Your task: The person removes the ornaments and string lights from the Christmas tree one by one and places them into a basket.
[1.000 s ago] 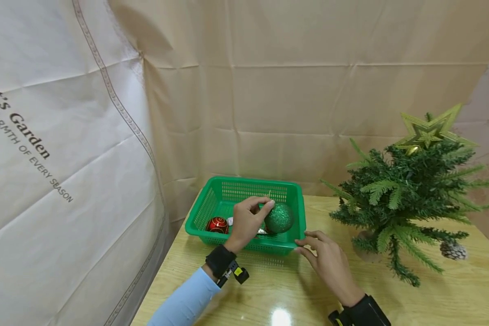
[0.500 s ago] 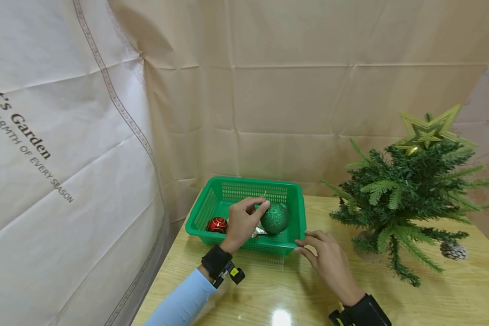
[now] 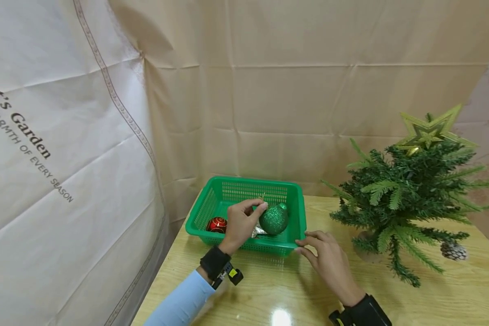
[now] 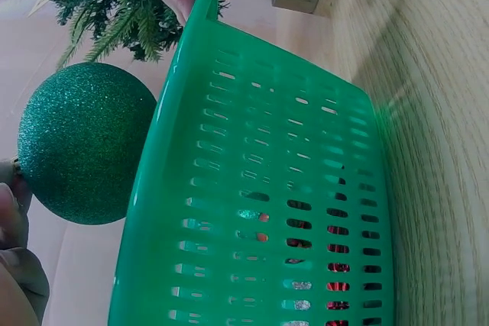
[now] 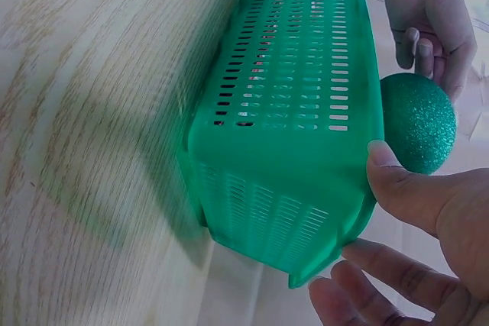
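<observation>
My left hand (image 3: 239,224) pinches a green glitter Christmas ball (image 3: 274,219) at its gold cap and loop. The left wrist view has the ball (image 4: 85,143) held above the basket rim, with the thumb and fingers at its cap. Below it is the green plastic basket (image 3: 252,181). My right hand (image 3: 330,265) grips the basket's near right corner, thumb on one side of the rim and fingers on the other, as the right wrist view shows. Inside the basket, a red ball with gold lines (image 3: 217,224) lies at the left, and something silvery (image 3: 259,231) is partly hidden by my left hand.
A small artificial Christmas tree (image 3: 403,194) stands right of the basket, topped by a gold star (image 3: 429,131). A pinecone (image 3: 453,250) hangs low on its right side. Beige cloth (image 3: 285,99) hangs behind the wooden table (image 3: 261,290), and white printed cloth (image 3: 65,136) hangs at left.
My left hand has shifted slightly left with the green ball, which has turned so a small knob shows at its upper right. The right hand keeps its place on the basket corner.
</observation>
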{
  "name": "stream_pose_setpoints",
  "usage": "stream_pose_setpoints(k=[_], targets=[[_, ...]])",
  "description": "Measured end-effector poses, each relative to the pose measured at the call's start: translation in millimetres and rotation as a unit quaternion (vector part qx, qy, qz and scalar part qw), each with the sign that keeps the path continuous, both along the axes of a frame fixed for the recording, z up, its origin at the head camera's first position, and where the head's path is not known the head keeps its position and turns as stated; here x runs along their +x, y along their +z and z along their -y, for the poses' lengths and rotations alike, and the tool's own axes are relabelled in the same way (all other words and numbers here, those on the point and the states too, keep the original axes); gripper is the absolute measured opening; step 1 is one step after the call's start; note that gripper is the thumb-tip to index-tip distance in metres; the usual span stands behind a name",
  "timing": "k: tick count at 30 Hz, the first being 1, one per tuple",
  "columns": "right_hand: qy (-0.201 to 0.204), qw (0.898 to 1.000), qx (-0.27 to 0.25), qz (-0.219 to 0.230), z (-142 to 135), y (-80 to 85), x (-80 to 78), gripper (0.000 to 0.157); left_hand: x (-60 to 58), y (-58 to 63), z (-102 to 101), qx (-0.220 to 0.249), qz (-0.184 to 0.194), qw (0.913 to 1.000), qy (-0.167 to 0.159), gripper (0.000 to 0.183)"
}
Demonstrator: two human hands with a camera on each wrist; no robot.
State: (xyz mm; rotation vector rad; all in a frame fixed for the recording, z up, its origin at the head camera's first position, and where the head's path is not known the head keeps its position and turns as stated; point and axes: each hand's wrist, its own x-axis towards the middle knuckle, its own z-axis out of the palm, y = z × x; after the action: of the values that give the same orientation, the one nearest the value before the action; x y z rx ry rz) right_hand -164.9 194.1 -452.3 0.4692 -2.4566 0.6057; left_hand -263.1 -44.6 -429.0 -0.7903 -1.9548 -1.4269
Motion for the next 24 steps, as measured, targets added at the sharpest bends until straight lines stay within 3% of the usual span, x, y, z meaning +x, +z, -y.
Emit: stream_pose_setpoints(k=[4,11,19,24], targets=[[-0.002,1.0,0.0,0.002,-1,-0.7,0.2,0.02,-1.9,-3.9,3,-0.001,0.006,0.9999,-0.014,0.015],[-0.003,1.0,0.0,-0.001,-1,-2.6,-1.3,0.019,1.1,-3.4,5,-0.005,-0.006,0.9999,0.009,0.012],[-0.001,1.0,-0.001,-0.004,-1,-2.8,-0.3,0.02,25.5,19.5,4,0.0,-0.015,0.9998,0.013,0.01],[-0.004,1.0,0.001,-0.004,-1,-3.0,-0.3,0.02,32.5,23.9,5,-0.005,-0.01,0.9999,0.013,0.011]])
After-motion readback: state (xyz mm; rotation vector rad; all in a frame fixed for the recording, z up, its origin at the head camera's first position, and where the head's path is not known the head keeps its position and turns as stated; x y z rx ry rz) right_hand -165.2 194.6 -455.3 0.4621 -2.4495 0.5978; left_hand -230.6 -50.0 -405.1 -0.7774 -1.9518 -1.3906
